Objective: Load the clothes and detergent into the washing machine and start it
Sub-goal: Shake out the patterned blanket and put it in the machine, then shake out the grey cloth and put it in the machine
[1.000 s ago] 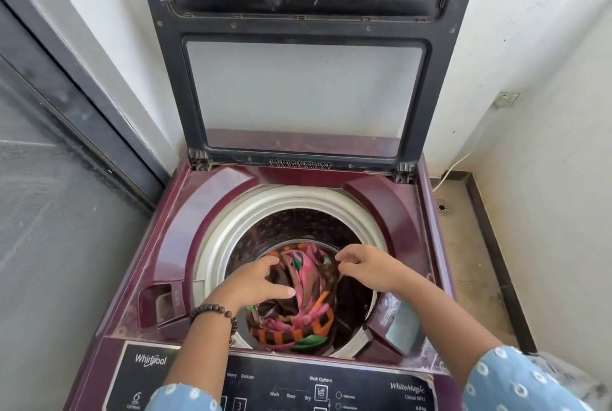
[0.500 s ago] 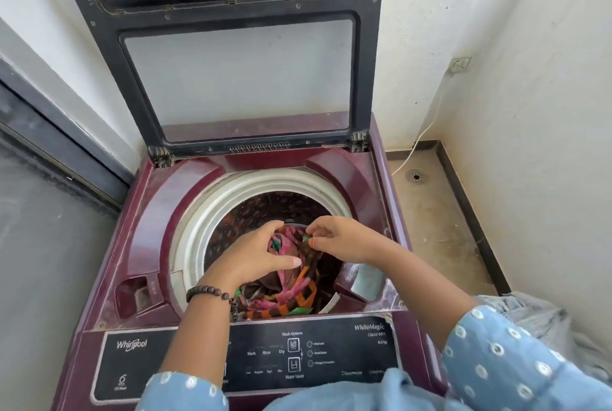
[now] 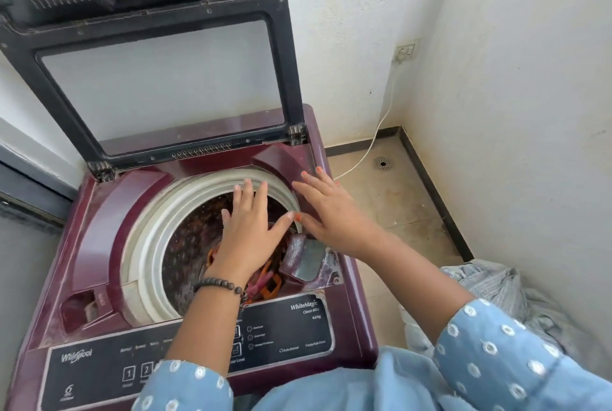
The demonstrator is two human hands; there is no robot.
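Observation:
A maroon top-load washing machine [image 3: 99,221] stands with its black-framed lid [image 3: 149,56] raised against the wall. Colourful striped clothes [image 3: 268,284] lie in the drum, mostly hidden under my arm. My left hand [image 3: 251,228] hovers flat over the drum opening with straight fingers and holds nothing. My right hand [image 3: 328,212] is spread open above the drum's right rim, also holding nothing. A grey detergent tray [image 3: 308,260] sits at the right front of the opening. No detergent container is in view.
The black control panel [image 3: 291,327] runs along the machine's front edge. A pale blue-grey heap of cloth [image 3: 490,291] lies on the floor to the right. A white cable [image 3: 381,125] runs from a wall socket [image 3: 405,52]. A floor drain [image 3: 383,163] sits near the corner.
Both hands let go of the clothes and rose out of the drum, fingers now spread flat. The view swung right, showing more floor and the cloth heap.

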